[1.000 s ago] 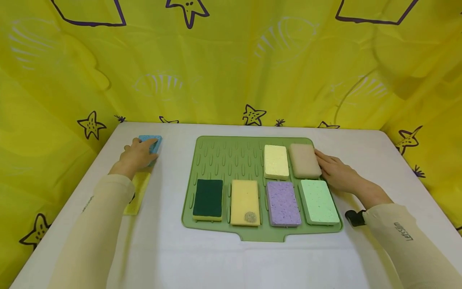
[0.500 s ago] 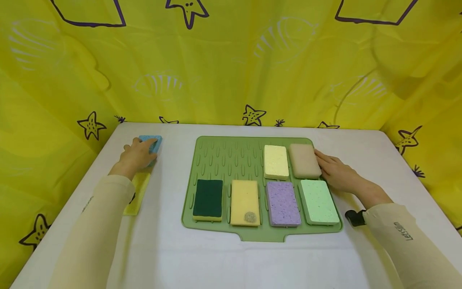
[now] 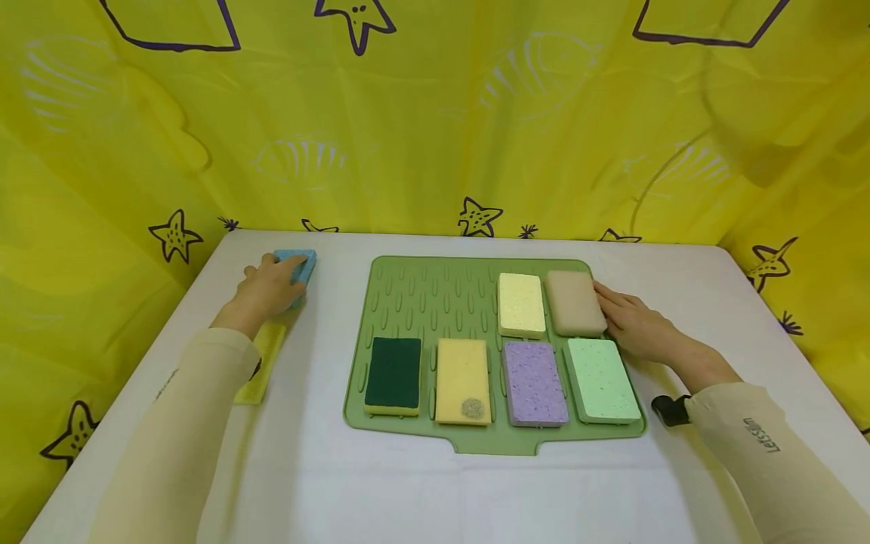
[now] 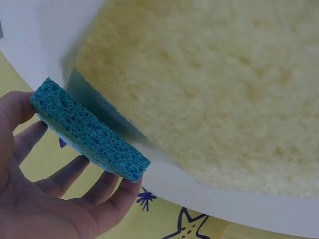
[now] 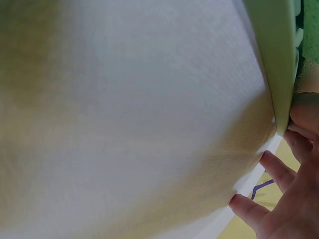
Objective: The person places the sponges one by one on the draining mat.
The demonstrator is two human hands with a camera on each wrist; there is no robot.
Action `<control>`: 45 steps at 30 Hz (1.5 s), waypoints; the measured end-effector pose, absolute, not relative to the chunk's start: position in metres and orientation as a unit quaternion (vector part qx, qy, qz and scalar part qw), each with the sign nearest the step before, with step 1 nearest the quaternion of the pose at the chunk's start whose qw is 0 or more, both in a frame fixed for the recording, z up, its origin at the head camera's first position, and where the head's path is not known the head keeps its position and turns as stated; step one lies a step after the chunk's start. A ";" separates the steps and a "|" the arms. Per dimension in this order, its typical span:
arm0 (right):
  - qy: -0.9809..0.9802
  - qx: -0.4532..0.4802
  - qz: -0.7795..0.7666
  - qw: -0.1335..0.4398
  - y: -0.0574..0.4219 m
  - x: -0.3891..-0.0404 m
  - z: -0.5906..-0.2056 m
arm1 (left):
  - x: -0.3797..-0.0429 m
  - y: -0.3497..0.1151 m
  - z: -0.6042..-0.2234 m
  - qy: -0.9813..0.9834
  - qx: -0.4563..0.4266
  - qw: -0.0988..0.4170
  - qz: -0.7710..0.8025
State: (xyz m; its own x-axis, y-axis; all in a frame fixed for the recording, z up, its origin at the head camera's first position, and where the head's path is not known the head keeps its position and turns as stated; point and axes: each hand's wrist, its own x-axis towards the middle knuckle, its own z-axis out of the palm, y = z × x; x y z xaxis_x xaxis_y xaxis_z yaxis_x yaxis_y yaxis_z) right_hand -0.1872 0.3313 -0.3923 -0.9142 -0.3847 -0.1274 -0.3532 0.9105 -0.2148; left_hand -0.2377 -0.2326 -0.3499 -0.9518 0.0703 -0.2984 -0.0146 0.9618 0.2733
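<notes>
My left hand [image 3: 266,291] holds a blue sponge [image 3: 309,266] at the far left of the white table. In the left wrist view, thumb and fingertips pinch the porous blue sponge [image 4: 89,129] by its ends and side. A yellow sponge [image 3: 260,370] lies just nearer, partly under the left wrist; it looms large in the left wrist view. My right hand [image 3: 639,326] rests with extended fingers at the right edge of a green drying mat [image 3: 421,295]. Its fingertips touch or nearly touch a beige sponge [image 3: 576,304] on the mat's back right.
Also on the mat are a pale yellow sponge [image 3: 520,305] in the back row, then a dark green scourer sponge [image 3: 394,374], a yellow-orange sponge [image 3: 462,374], a purple sponge [image 3: 535,384] and a mint green sponge [image 3: 602,380] in front. A yellow curtain [image 3: 421,113] hangs behind the table.
My left hand has shifted slightly to the right and away from me with the blue sponge, leaving more of the yellow sponge visible. The right hand has stayed in place.
</notes>
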 end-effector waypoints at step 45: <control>0.974 -0.184 -0.098 0.091 0.330 -0.185 -0.389 | -0.236 -0.161 -0.338 0.980 0.083 0.097 0.150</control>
State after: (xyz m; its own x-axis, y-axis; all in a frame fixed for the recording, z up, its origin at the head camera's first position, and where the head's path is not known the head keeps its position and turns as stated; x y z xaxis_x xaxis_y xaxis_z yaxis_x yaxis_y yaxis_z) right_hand -0.1850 0.3299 -0.3892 -0.9158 -0.3756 -0.1421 -0.3397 0.9133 -0.2245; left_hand -0.2355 -0.1614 -0.3379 -0.9673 0.1914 -0.1662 0.1328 0.9412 0.3106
